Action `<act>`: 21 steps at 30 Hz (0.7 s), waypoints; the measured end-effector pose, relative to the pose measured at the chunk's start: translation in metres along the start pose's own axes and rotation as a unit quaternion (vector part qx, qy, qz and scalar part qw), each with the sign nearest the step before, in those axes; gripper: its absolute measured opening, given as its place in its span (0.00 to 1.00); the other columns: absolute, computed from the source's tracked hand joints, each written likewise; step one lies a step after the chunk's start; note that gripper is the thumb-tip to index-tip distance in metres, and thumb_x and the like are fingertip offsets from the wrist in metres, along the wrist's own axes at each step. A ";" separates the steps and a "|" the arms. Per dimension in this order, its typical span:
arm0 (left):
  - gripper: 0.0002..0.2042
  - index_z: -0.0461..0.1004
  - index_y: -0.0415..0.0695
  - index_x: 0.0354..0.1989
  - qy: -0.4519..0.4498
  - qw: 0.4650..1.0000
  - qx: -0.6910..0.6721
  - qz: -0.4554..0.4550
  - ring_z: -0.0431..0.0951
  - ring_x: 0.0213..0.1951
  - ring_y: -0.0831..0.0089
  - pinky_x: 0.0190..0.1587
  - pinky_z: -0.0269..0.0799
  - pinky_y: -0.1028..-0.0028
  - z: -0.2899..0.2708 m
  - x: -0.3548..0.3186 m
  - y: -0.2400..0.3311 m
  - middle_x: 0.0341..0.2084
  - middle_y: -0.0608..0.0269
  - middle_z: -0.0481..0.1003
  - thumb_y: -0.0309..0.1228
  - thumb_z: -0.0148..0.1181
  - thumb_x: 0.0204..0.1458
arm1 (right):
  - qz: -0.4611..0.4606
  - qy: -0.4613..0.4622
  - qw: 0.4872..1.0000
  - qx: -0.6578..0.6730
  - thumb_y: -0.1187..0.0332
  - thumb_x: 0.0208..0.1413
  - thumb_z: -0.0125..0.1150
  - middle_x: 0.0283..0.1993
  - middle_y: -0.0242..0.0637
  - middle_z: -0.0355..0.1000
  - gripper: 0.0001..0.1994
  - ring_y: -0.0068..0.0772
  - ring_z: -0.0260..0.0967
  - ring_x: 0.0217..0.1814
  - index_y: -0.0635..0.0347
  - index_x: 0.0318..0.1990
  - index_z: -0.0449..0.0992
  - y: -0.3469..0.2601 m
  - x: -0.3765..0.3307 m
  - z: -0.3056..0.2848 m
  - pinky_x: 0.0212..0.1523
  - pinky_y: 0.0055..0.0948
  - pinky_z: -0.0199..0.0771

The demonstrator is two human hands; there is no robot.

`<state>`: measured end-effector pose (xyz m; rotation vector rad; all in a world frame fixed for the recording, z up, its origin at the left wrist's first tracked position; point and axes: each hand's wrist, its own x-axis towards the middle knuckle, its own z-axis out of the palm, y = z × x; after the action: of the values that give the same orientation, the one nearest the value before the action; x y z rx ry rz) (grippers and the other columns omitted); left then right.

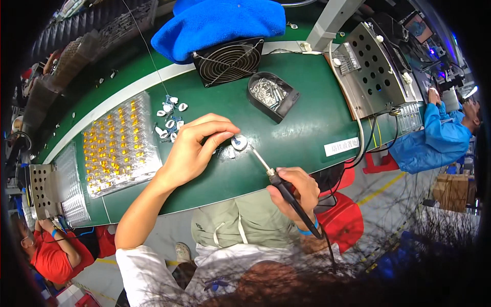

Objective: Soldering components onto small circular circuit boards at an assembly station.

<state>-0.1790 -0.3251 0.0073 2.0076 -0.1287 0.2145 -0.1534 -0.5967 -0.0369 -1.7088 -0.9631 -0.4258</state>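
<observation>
Left grip [197, 146] pinched white part [239, 144] at fingertips; right grip [299, 192] clasped soldering iron [262, 160], tip beside part. Part seemed unfinished; white pieces [170, 124] lay beyond left grip, done or waiting unclear.

A long green workbench [319, 123] crosses the room, with a pale metal post [335, 23] rising at its far side. Below, yellow lines [381, 189] mark the grey floor [369, 182] near a red seat [348, 220]. Cardboard boxes [450, 192] sit at right; violet light [433, 51] glows beyond.
</observation>
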 end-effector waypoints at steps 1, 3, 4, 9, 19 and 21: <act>0.07 0.84 0.35 0.46 -0.005 1.000 0.006 0.000 0.83 0.46 0.62 0.51 0.78 0.67 0.000 0.000 0.000 0.44 0.53 0.83 0.21 0.62 0.64 | 0.003 -0.001 1.000 0.000 0.75 0.45 0.81 0.33 0.46 0.81 0.19 0.48 0.82 0.34 0.71 0.45 0.81 0.000 0.001 0.001 0.37 0.36 0.84; 0.07 0.84 0.35 0.46 -0.012 1.000 0.005 0.002 0.83 0.46 0.62 0.51 0.78 0.67 0.000 0.003 0.000 0.44 0.53 0.83 0.21 0.62 0.65 | -0.003 -0.020 1.000 -0.010 0.76 0.42 0.83 0.34 0.45 0.81 0.21 0.49 0.82 0.35 0.68 0.44 0.80 0.001 0.003 0.002 0.39 0.38 0.85; 0.07 0.84 0.35 0.46 -0.015 1.000 -0.001 -0.002 0.84 0.46 0.62 0.51 0.78 0.68 0.001 0.003 -0.001 0.44 0.53 0.83 0.21 0.61 0.65 | -0.010 -0.027 0.999 -0.018 0.76 0.42 0.84 0.34 0.45 0.81 0.21 0.49 0.82 0.35 0.68 0.44 0.80 0.002 0.004 0.003 0.40 0.38 0.86; 0.07 0.84 0.34 0.46 -0.018 0.999 -0.025 -0.022 0.84 0.46 0.62 0.51 0.78 0.68 0.004 0.003 -0.003 0.44 0.52 0.83 0.21 0.61 0.65 | -0.030 -0.046 0.998 -0.038 0.74 0.42 0.85 0.35 0.44 0.82 0.22 0.46 0.83 0.36 0.67 0.45 0.81 0.006 0.007 0.005 0.42 0.40 0.88; 0.07 0.84 0.35 0.46 -0.015 1.000 -0.023 -0.013 0.82 0.45 0.68 0.48 0.78 0.72 0.007 0.003 -0.007 0.44 0.55 0.82 0.19 0.62 0.64 | -0.018 -0.053 0.998 -0.037 0.75 0.38 0.86 0.35 0.45 0.81 0.23 0.50 0.82 0.38 0.68 0.44 0.82 0.007 0.003 0.007 0.41 0.39 0.86; 0.07 0.84 0.35 0.46 -0.016 1.000 -0.018 -0.009 0.82 0.45 0.68 0.48 0.78 0.72 0.006 0.003 -0.007 0.44 0.55 0.82 0.19 0.62 0.63 | -0.019 -0.054 0.998 -0.037 0.75 0.38 0.86 0.35 0.45 0.81 0.23 0.50 0.82 0.38 0.68 0.44 0.82 0.007 0.004 0.007 0.41 0.39 0.86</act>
<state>-0.1744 -0.3277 -0.0015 1.9761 -0.1338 0.1680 -0.1474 -0.5895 -0.0411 -1.7986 -1.0714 -0.4019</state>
